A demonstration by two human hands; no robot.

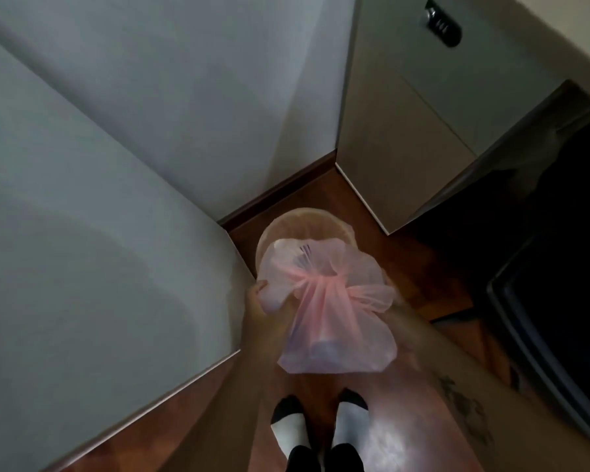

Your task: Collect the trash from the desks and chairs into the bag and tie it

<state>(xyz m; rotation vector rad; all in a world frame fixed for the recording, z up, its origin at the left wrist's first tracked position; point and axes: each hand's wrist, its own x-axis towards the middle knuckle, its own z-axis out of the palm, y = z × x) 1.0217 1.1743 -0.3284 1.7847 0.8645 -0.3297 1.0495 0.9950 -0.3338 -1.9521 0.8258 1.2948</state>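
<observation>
Bag [334,335]: filled, neck gathered, knot unconfirmed. Fingers of my left hand [258,301] clamp its edge; right hand [402,311] fingers hidden, cannot tell.

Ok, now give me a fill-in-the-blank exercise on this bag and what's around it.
1. The see-through bag is ___ in colour.
2. Just past it, on the wooden floor, stands a round ___.
3. The hand gripping the bag's edge beside the grey wall is the ___ one.

Missing words: pink; bin; left.
</observation>
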